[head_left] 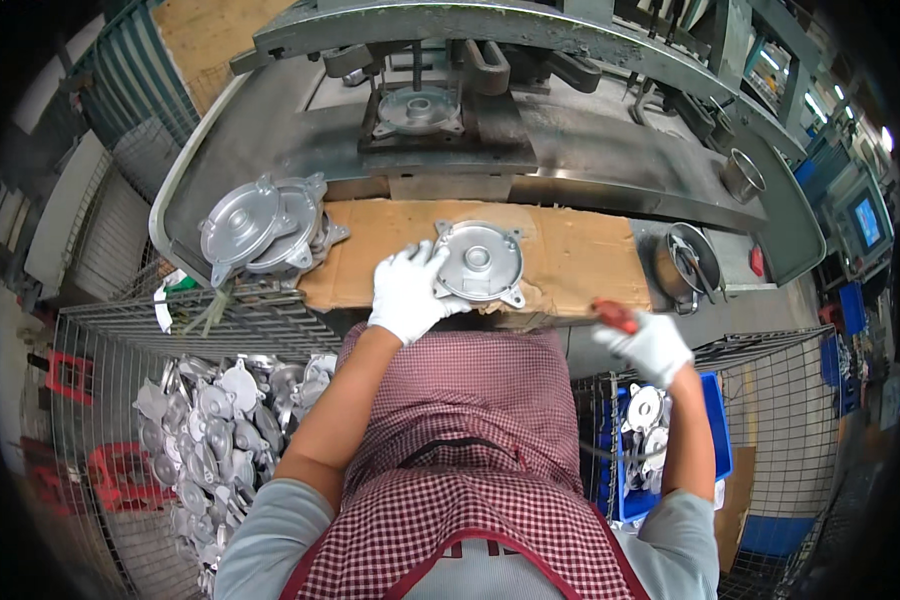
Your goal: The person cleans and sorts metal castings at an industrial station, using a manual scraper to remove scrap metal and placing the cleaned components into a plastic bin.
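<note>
A round silver cast-metal cover (480, 262) with small lugs lies flat on a cardboard sheet (580, 255) before me. White-gloved, my left hand (410, 292) grips the cover's left edge, thumb along its lower rim. My right hand (652, 348), also gloved, is closed round a red-handled tool (615, 316) beyond the cardboard's front right corner, apart from the cover. Motion blurs this hand, and the tool's kind cannot be made out. Several similar covers (245, 230) are stacked left of the cardboard. Another cover (418, 110) sits in the machine fixture at the back.
A wire cage (90, 400) at lower left holds a heap of castings (220, 420). At lower right, a blue crate (715, 420) contains more. A metal pot (682, 265) with tools and a metal cup (743, 176) stand at right. The machine's steel beam (530, 38) spans the back.
</note>
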Demonstrator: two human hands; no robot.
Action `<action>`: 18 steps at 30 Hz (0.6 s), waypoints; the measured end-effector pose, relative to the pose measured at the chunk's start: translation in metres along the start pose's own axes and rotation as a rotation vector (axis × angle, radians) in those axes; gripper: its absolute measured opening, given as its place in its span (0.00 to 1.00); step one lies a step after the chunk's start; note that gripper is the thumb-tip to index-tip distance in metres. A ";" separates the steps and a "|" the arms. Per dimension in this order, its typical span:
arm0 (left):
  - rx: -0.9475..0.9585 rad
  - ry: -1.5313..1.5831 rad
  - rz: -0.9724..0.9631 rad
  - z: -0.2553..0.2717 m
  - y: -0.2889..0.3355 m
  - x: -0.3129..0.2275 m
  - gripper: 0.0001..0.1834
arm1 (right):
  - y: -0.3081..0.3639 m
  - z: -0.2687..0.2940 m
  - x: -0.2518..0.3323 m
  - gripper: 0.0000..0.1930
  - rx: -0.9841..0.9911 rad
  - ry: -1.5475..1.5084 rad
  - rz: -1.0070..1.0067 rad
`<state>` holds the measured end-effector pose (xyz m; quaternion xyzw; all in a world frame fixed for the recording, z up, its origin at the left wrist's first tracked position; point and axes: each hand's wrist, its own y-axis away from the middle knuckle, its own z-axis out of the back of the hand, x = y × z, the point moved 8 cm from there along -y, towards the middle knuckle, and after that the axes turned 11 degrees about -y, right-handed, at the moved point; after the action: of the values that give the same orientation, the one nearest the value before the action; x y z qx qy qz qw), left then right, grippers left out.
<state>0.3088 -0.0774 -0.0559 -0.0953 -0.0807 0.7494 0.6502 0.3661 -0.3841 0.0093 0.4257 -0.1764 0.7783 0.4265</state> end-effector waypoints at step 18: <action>-0.010 0.030 0.043 -0.001 0.000 0.007 0.62 | -0.101 -0.090 0.051 0.31 0.084 0.512 -0.141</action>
<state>0.3078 -0.0707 -0.0570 -0.1116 -0.0724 0.7614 0.6345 0.3885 -0.2425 -0.0101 0.2435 -0.0002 0.8356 0.4924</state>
